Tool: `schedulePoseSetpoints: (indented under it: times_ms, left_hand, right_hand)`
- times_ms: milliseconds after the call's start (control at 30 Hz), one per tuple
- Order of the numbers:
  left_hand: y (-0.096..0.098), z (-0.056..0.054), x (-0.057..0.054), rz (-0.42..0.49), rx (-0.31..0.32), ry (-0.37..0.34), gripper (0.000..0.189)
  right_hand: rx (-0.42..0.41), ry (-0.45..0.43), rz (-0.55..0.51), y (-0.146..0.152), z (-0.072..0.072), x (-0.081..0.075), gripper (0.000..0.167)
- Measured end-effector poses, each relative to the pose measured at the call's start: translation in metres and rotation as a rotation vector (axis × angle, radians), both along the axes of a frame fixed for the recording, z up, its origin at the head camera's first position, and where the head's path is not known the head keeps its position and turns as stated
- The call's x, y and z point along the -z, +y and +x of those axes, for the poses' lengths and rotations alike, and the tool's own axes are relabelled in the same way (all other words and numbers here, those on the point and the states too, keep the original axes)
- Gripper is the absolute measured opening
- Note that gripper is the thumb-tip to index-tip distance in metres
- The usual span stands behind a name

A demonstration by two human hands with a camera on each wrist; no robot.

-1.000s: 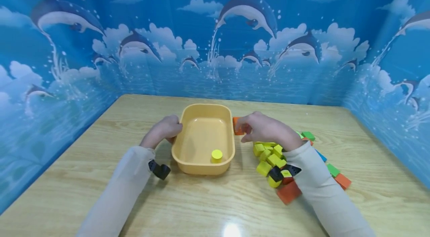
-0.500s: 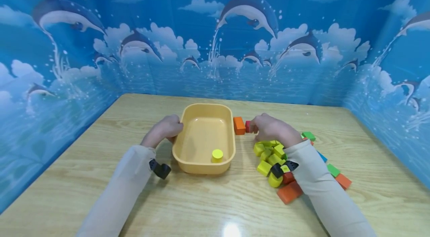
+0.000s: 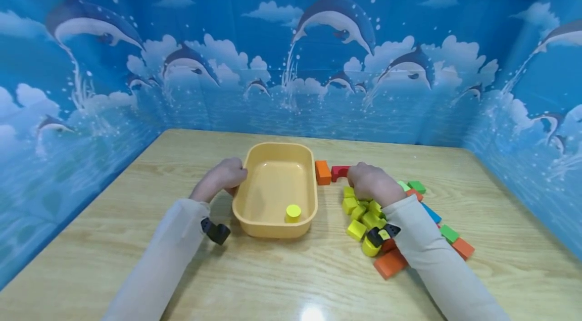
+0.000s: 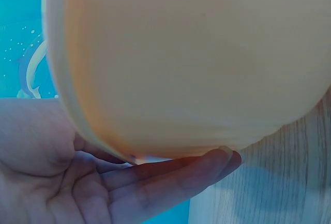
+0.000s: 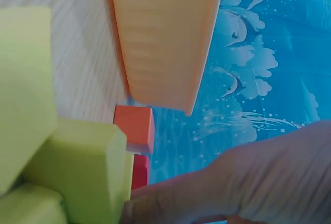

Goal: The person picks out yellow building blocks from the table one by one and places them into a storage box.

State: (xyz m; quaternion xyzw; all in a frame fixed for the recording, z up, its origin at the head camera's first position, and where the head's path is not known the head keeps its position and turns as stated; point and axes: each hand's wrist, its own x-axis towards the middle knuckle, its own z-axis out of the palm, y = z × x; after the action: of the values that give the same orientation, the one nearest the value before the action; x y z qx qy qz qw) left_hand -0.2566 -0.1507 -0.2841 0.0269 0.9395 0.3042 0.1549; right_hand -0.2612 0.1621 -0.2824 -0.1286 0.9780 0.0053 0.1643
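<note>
A tan plastic basin [image 3: 275, 230] stands on the wooden table with one yellow cylinder [image 3: 293, 213] inside. My left hand [image 3: 224, 175] grips the basin's left side, its fingers [image 4: 170, 182] under the wall in the left wrist view. My right hand [image 3: 372, 183] is at the right end of a red arch block [image 3: 338, 172], covering that end. In the right wrist view the thumb [image 5: 186, 195] points down beside the red block and a yellow block [image 5: 83, 167]; its fingertips are hidden, so I cannot tell what they hold. An orange block [image 3: 323, 173] lies beside the basin's right wall.
Yellow blocks [image 3: 359, 211] are heaped just in front of my right hand. Orange blocks [image 3: 390, 264], green blocks [image 3: 449, 233] and a blue block [image 3: 431, 213] lie around my right forearm. A blue dolphin-print curtain [image 3: 291, 103] encloses the table's back and sides.
My right hand has moved right, away from the orange block, uncovering it and part of the red arch block. The left hand and the basin have stayed in place.
</note>
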Motion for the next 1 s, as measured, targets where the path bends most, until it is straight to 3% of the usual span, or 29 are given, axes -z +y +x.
schedulePoseSetpoints:
  times_ms: [267, 733, 900, 1000]
  left_hand:
    - [-0.002, 0.001, 0.004, 0.009, 0.001, 0.002, 0.024]
    - [-0.002, 0.001, 0.004, 0.011, 0.032, 0.02, 0.023]
    - [-0.002, 0.0, 0.003, 0.009, 0.027, 0.018, 0.023]
    - [-0.001, -0.001, 0.003, -0.001, 0.027, 0.02, 0.023]
  right_hand:
    - [-0.116, 0.089, -0.036, -0.001, -0.002, -0.004, 0.013]
    - [-0.306, 0.327, -0.202, -0.036, 0.011, -0.041, 0.02]
    - [-0.407, 0.362, -0.23, -0.06, 0.015, -0.042, 0.026]
    - [-0.453, 0.336, -0.212, -0.074, 0.017, -0.039, 0.029]
